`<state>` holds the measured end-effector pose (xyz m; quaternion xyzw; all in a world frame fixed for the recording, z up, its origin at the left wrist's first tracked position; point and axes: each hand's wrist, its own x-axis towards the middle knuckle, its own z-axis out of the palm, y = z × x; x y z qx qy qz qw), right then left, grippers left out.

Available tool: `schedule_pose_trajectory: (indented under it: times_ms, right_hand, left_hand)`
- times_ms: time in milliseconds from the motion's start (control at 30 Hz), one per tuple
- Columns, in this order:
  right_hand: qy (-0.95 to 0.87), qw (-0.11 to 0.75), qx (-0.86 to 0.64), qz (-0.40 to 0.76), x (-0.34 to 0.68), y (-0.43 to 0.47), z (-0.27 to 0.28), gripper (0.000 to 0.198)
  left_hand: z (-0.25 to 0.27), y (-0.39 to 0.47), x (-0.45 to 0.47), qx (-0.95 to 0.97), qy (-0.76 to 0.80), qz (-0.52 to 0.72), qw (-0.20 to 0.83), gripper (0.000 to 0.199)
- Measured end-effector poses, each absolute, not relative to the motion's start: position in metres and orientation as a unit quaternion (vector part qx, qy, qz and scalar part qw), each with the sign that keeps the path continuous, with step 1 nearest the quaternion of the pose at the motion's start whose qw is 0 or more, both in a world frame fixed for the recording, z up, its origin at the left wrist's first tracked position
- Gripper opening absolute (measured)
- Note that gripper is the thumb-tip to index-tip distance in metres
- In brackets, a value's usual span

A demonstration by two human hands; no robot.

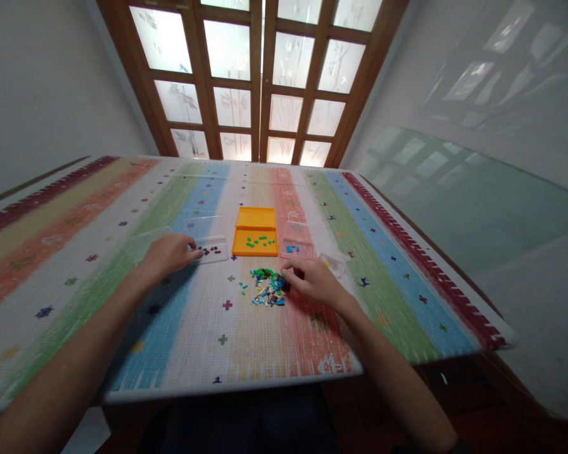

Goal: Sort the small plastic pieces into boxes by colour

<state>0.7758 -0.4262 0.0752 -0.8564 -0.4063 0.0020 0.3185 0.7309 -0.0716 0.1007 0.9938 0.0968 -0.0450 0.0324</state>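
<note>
My left hand [169, 255] is at the left edge of a clear plastic box [221, 241] holding several dark brown toy bricks [211, 250]. Its thumb and fingers are pinched together; whatever is between them is too small to make out. My right hand [316, 281] reaches the right side of a pile of small mixed toy bricks [268, 289], green, blue, brown and pale. Those fingers are closed at the pile's edge, and what they grip is hidden. Beyond the pile lies an open orange case [255, 218] with several green bricks [260, 241] in it.
Right of the orange case is a clear box [304, 248] with a few blue bricks [292, 249]. Another clear box [334, 265] with something yellow sits partly behind my right hand. A clear lid [146, 243] lies by my left hand. A striped cloth [194, 340] covers the table.
</note>
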Motion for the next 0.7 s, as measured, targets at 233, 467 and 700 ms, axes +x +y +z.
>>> schedule_pose_trajectory:
  times_ms: [233,467,700]
  right_hand:
    - [-0.379,0.298,-0.876,-0.016,0.782,-0.429,0.071,0.013]
    - [-0.390,0.264,-0.882,0.035,0.782,-0.432,0.073,0.019]
    - [-0.414,0.212,-0.880,0.095,0.783,-0.442,0.080,0.017]
  left_hand:
    - [0.121,-0.094,0.713,0.992,-0.007,0.065,0.103,0.036]
    - [0.098,-0.148,0.708,0.960,-0.211,0.106,0.150,0.027]
    - [0.070,-0.189,0.714,0.938,-0.289,0.074,0.177,0.024]
